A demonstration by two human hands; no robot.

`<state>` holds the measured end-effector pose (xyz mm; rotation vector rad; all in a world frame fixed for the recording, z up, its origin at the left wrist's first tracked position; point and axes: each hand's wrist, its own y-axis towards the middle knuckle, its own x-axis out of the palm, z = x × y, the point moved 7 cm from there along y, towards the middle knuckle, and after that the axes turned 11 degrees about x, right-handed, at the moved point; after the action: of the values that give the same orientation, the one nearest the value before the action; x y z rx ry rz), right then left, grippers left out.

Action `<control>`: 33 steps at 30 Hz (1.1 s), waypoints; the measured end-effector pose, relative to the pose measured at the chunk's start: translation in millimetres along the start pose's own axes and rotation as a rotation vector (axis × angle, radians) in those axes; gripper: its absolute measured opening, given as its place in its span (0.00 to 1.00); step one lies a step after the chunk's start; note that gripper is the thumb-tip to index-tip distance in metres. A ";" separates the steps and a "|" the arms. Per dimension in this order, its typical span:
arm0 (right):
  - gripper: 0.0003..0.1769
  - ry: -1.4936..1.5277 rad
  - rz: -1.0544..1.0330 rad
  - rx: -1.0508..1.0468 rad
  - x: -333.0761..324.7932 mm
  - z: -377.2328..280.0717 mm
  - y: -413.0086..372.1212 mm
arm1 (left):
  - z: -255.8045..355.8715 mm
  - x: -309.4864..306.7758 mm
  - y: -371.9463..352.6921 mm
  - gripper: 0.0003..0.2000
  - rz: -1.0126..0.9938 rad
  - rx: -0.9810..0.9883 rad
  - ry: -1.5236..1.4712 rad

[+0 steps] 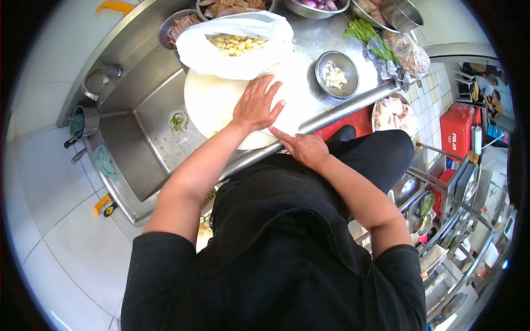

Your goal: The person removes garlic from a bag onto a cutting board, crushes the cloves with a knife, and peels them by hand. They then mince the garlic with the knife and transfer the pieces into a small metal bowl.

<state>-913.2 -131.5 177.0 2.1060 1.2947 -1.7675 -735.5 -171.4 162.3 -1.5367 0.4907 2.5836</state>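
Press your open left hand (256, 109) flat on the round board (205, 105), fingers clear of your right hand (310, 151) at the near edge, whose grip I can't tell.

Head-worn view, facing down (a wide one), arms near.

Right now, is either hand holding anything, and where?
No grip shows: left hand lies spread on the round board, right hand at its near edge; anything beneath is hidden.
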 end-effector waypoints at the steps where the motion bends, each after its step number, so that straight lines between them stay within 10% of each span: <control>1: 0.33 -0.011 -0.032 -0.004 -0.5 1.8 2.1 | 0.0 -0.5 -0.4 0.30 -0.006 -0.007 -0.005; 20: 0.31 0.254 -0.204 0.031 -12.0 7.8 12.7 | -12.1 -24.5 10.0 0.24 0.131 0.132 -0.362; 23: 0.31 0.329 -0.161 0.090 -24.3 6.2 0.0 | -30.4 -60.0 -36.2 0.22 0.172 -0.099 -0.602; 28: 0.32 0.431 -0.050 0.127 -31.3 5.9 -10.8 | -21.5 -92.8 -125.3 0.33 -0.122 -0.289 -0.064; 33: 0.32 0.424 0.079 0.093 -21.8 3.9 -14.4 | -14.3 -44.1 -134.9 0.31 0.069 -0.145 -0.057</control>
<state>-924.7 -136.2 200.3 2.6479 1.2060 -1.4229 -669.2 -45.2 164.1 -1.5086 0.3636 2.7624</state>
